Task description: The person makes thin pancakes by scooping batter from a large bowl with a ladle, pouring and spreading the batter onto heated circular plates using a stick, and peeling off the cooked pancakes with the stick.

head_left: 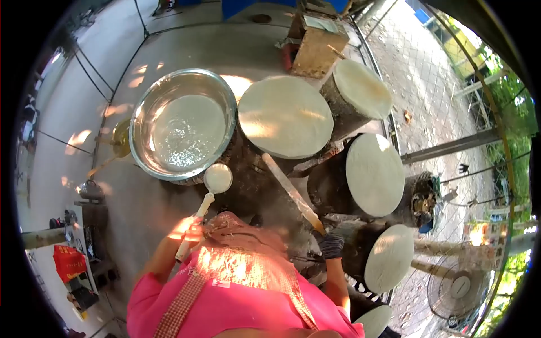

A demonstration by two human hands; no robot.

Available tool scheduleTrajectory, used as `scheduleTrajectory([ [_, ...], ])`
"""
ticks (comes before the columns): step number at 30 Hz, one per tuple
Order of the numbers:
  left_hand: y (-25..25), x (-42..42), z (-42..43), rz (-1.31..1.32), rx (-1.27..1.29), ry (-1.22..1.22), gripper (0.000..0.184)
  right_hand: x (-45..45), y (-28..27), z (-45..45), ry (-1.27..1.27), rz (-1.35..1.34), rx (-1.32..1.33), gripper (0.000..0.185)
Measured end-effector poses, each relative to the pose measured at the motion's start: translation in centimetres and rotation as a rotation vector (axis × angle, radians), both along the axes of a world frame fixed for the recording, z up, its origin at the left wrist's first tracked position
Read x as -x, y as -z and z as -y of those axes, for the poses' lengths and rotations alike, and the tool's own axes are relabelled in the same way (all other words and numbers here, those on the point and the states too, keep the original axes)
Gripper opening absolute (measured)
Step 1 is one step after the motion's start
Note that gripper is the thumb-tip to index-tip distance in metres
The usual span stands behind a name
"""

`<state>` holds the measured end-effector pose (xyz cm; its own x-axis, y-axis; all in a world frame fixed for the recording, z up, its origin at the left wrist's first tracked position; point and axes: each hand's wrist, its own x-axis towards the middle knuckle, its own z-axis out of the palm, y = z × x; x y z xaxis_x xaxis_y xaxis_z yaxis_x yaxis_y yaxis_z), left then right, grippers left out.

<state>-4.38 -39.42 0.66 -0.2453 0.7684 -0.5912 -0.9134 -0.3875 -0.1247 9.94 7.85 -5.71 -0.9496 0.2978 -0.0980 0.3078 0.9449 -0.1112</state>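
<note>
On the left sits the basin [138, 130] of white liquid [189, 127], handy for dipping. The left hand [191, 230] curls round the handle of the ladle [207, 203], seemingly to keep its full bowl level by the basin's near right edge; its long axis runs forward, leaning right. Next, the stick [294, 193] points forward and left toward the near edge of the big disc [286, 115], the gloved right hand [331, 246] closed on its near end, probably for reach.

Brightest beyond the right hand [332, 246], nearly washed out past the wire fence [417, 84]. Dappled with sun on the left hand [193, 231] and on the apron [242, 265] between the hands. Sparkling with glare in the bowl [186, 84] ahead of the left hand. Shadowy, hazy between both hands. Bowed outward at the edges, black in the corners.
</note>
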Motion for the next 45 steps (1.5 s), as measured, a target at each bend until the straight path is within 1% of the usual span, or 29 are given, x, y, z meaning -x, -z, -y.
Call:
scheduleTrajectory([
  [1,0.3,-0.2,-0.1,0.005,-0.119,-0.001,0.018,1.8,-0.5,0.6,-0.018,0.011,-0.031,0.047],
  [2,0.3,-0.3,-0.3,0.03,-0.125,-0.007,0.01,3.6,-0.8,0.8,-0.036,0.023,-0.06,0.05],
  [3,0.2,-0.6,-0.4,0.058,-0.132,-0.016,0.007,5.5,0.9,-0.3,-0.088,-0.003,0.029,0.044],
  [4,-0.1,-0.9,-0.6,0.083,-0.139,-0.03,0.014,8.2,0.5,-0.6,-0.135,0.061,-0.034,0.041],
  [6,-1.5,-2.0,-1.0,0.036,-0.016,-0.053,0.007,14.2,-0.3,-0.4,-0.235,0.187,-0.159,0.038],
  [8,-2.6,-2.6,-1.1,0.033,0.09,-0.066,0.006,19.5,-0.5,0.2,-0.33,0.001,-0.222,0.039],
  [9,-3.0,-2.9,-1.1,0.134,0.116,-0.08,0.008,21.9,-0.4,0.8,-0.376,-0.091,-0.247,0.04],
  [10,-2.3,-3.2,-0.7,0.252,0.016,-0.11,0.009,24.3,-0.3,0.8,-0.508,-0.231,-0.184,0.043],
  [12,-0.8,-4.2,0.1,0.244,-0.045,-0.144,0.009,27.6,0.9,0.9,-0.627,-0.294,-0.194,0.048],
  [13,-0.4,-4.3,0.2,0.247,-0.067,-0.156,0.009,29.5,2.0,0.3,-0.703,-0.23,-0.198,0.041],
  [16,-0.2,-3.4,0.8,0.24,-0.059,-0.153,0.009,31.6,-1.4,0.5,-0.835,-0.127,-0.251,0.031],
  [17,-0.2,-3.1,1.0,0.236,-0.059,-0.146,0.008,32.3,-2.8,0.8,-0.881,-0.155,-0.285,0.025],
  [18,-0.3,-2.7,1.2,0.237,-0.058,-0.137,0.008,33.3,-3.3,0.5,-0.918,-0.158,-0.234,0.021],
  [20,-0.2,-1.8,1.8,0.219,-0.046,-0.125,0.008,34.6,-6.2,1.3,-0.959,-0.185,-0.445,0.019],
  [21,-0.3,-1.3,2.0,0.204,-0.043,-0.114,0.008,35.3,-7.5,1.5,-0.966,-0.234,-0.433,0.018],
  [25,-0.5,1.7,3.1,0.135,0.001,-0.049,0.007,38.2,-11.1,1.9,-0.837,-0.096,-0.456,0.021],
  [26,-0.6,2.4,3.3,0.113,0.014,-0.03,0.007,39.0,-11.1,1.1,-0.844,-0.188,-0.421,0.023],
  [28,-0.7,3.6,3.6,0.072,0.041,0.009,0.007,41.0,-12.1,0.2,-0.733,-0.17,-0.337,0.025],
  [29,-0.8,4.3,3.6,0.056,0.058,0.028,0.007,41.7,-12.8,0.0,-0.707,-0.302,-0.306,0.025],
  [30,-0.8,5.0,3.6,0.045,0.075,0.047,0.007,42.7,-14.7,0.4,-0.594,-0.216,-0.193,0.024],
  [32,-1.0,5.8,3.5,0.032,0.112,0.074,0.007,45.9,-15.6,-1.0,-0.498,-0.215,-0.17,0.023],
  [35,-2.1,6.5,2.9,0.032,0.18,0.101,0.006,50.9,-18.1,-1.8,-0.561,-0.289,-0.097,0.027],
  [36,-2.4,6.7,2.4,0.038,0.21,0.105,0.006,52.6,-19.3,-2.4,-0.504,-0.141,-0.104,0.025],
  [38,-3.3,6.8,0.8,0.041,0.26,0.092,0.006,56.6,-20.3,-4.7,-0.614,-0.175,-0.118,0.026],
  [40,-3.5,6.6,-1.7,0.003,0.258,0.034,0.006,60.0,-21.4,-7.8,-0.679,-0.205,-0.045,0.023],
  [41,-3.5,6.4,-3.1,-0.031,0.245,-0.002,0.007,62.3,-21.8,-9.6,-0.689,-0.14,0.006,0.017],
  [42,-3.8,6.3,-4.6,-0.072,0.232,-0.04,0.007,65.0,-20.4,-13.4,-0.674,-0.198,0.148,0.01],
  [44,-4.4,5.8,-7.4,-0.015,0.154,-0.206,0.005,68.8,-19.4,-20.0,-0.401,-0.243,0.642,0.016],
  [45,-4.7,5.6,-8.9,0.014,0.111,-0.267,0.004,68.9,-20.0,-22.3,-0.327,-0.271,0.657,0.009],
])
